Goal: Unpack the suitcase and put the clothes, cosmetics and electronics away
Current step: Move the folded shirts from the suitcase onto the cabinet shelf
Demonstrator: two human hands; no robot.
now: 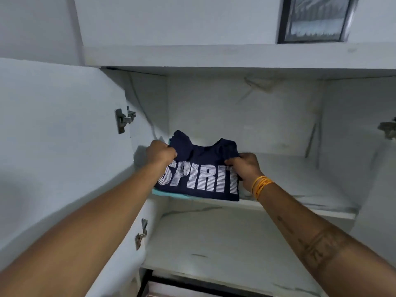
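Clothes are what this moment concerns: a folded navy-blue cotton T-shirt with white striped lettering [199, 174] lies on the upper shelf [300, 185] of an open white marble-patterned cupboard, on top of a folded turquoise garment [169, 192] whose edge shows along its left and front sides.

In the head view, the left hand [159, 153] pinches the shirt's upper left corner, and the right hand [244, 168], with orange bangles [260, 186] at the wrist, pinches its right edge. Each grip is clamped on the cloth, with fingers curled into the fabric.

The step in hand looks like placing this shirt on the stack, close to done since it already rests on the shelf. The next move probably calls for letting go on both sides without dragging the fold open, perhaps nudging the shirt square, because its front edge sits right at the shelf lip.

As for containers, the upper shelf holds only these two garments at its left end. The lower shelf [225, 243] shows nothing on it in the part visible. The suitcase, cosmetics and electronics are out of sight.
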